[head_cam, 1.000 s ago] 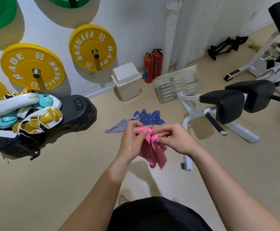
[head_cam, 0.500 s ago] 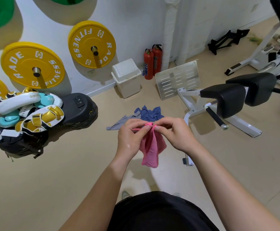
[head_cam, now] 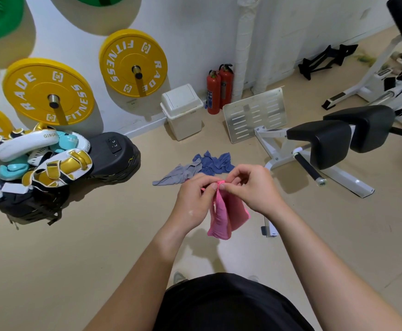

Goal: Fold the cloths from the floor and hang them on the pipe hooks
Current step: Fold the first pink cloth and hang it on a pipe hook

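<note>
Pink cloth (head_cam: 221, 216) hangs in the middle of the frame, held up off the floor (head_cam: 95, 249) by its top edge. The left hand (head_cam: 192, 201) pinches that edge from the left, thumb and forefinger closed on the fabric. The right hand (head_cam: 255, 189) comes in from the right with its fingertips clamped on the same pink edge. The 2 hands sit so close at the pinch that I cannot tell whether they touch. Below them the cloth droops in long doubled folds.

Just beyond the hands, 2 more cloths lie crumpled on the floor: a grey cloth (head_cam: 178, 174) to the left and a blue cloth (head_cam: 215, 161) touching it on the right.

Further back, against the wall, stand a white swing-lid bin (head_cam: 183, 111) and 2 red fire extinguishers (head_cam: 219, 89), then a white wrapped pipe (head_cam: 245, 44) running up out of the top of the frame. A slotted metal plate (head_cam: 255, 113) leans just right of the extinguishers.

At right centre is a white-framed bench with black pads (head_cam: 322, 142).

On the left, yellow weight plates (head_cam: 133, 63) hang on wall pegs. Under them a heap of white, gold and teal boxing pads (head_cam: 42, 161) rests on black gear.

The person's black clothing (head_cam: 226, 304) fills the bottom centre of the frame.
</note>
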`<state>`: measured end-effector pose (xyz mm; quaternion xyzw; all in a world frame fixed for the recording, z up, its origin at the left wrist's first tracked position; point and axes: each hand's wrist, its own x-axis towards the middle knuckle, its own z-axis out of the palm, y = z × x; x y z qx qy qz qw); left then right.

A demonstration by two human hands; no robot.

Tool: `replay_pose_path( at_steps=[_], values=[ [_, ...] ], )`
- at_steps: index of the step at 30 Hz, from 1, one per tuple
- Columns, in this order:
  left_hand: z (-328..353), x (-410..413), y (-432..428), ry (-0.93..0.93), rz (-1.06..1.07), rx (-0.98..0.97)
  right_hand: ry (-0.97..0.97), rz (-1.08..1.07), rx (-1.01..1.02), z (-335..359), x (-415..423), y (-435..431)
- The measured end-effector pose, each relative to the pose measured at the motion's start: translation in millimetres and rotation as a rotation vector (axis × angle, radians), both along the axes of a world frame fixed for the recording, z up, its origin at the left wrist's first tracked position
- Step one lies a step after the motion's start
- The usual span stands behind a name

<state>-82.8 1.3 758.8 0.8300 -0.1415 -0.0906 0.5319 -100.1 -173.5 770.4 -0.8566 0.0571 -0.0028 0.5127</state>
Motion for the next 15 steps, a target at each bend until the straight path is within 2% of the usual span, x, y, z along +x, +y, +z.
replay_pose_path(
  at_steps=[9, 11, 15],
  values=[
    [3.1, 3.1, 10.8, 0.109, 0.042, -0.107, -0.009, 0.024, -0.076, -0.5, -4.0, 9.4],
    [3.7, 8.1, 15.9, 0.080, 0.074, -0.069, 0.009, 0.078, -0.079, -7.4, -7.7, 12.0],
    [8.9, 24.7, 31.0, -0.092, 0.123, 0.013, 0.072, 0.174, -0.125, -28.0, -22.5, 17.3]
  ],
)
